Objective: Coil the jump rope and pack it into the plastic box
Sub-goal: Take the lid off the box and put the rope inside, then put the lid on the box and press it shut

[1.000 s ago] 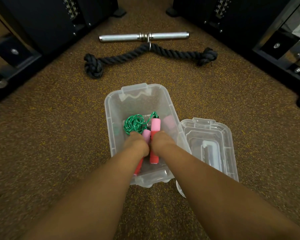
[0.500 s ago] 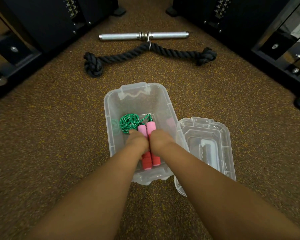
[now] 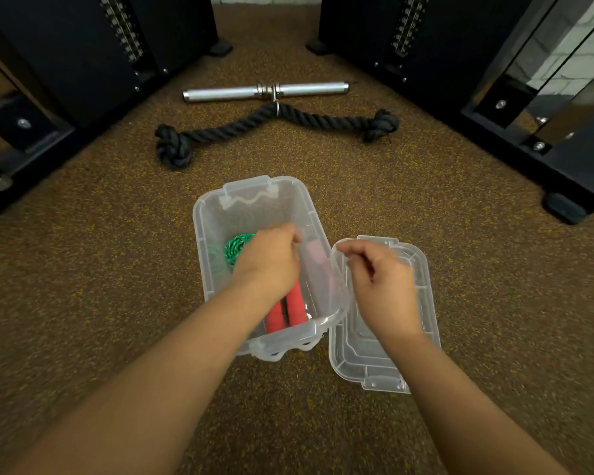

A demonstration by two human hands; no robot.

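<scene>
- The plastic box (image 3: 209, 234) in front of me is clear, glossy plastic, and so is its lid (image 3: 422, 269).
- The jump rope (image 3: 235, 248) in it is green braided cord; its handles (image 3: 295, 303) look like matt red foam (soft-looking).
- The floor (image 3: 83, 286) is rough, speckled brown.
- The bar (image 3: 227, 94) is smooth, shiny metal.
- The thick rope (image 3: 323, 118) is coarse, twisted black fibre.

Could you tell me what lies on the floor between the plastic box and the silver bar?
In the head view, only the black knotted rope lies between the plastic box and the silver bar.
</scene>
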